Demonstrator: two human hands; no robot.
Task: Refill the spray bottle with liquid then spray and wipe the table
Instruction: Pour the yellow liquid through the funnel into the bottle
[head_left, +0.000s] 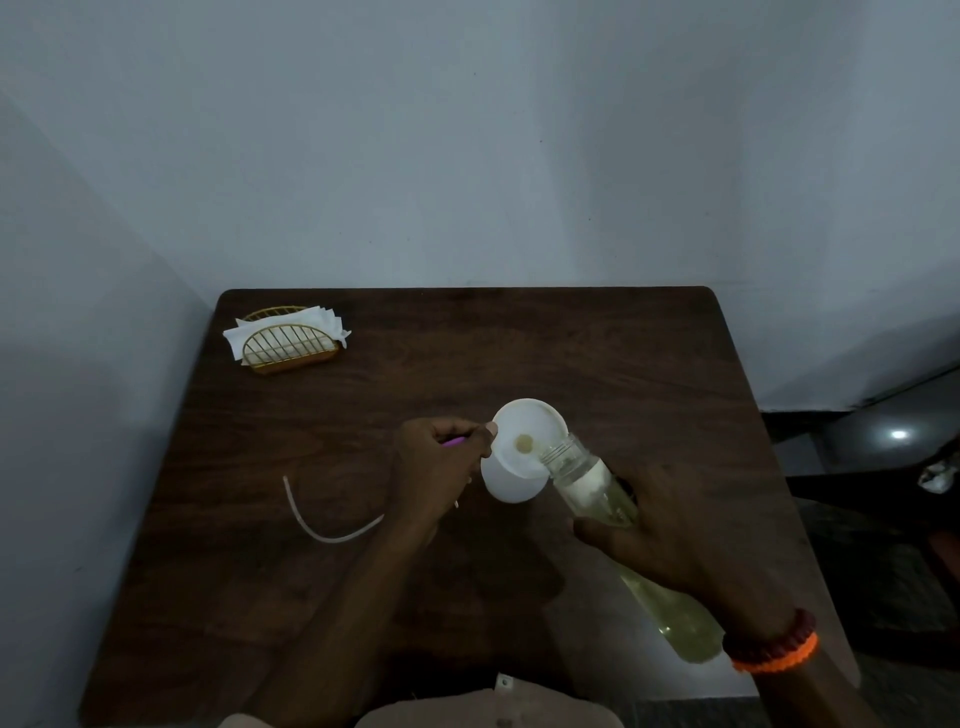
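A white funnel (527, 426) stands near the middle of the dark wooden table (571, 353); a yellowish spot shows at its hole. What it rests on is hidden. My left hand (441, 467) is closed around a pink spray head (454, 441), with the thumb touching the funnel's rim. A white dip tube (317, 530) curves out from under this hand onto the table. My right hand (670, 540) grips a long clear bottle (597, 483) of pale yellow liquid. It is tilted, with its open threaded mouth at the funnel's right rim.
A gold wire napkin holder (288, 343) with white napkins stands at the table's back left corner. Grey walls close the table in at the back and left. On the right, past the table's edge, are dark floor and furniture.
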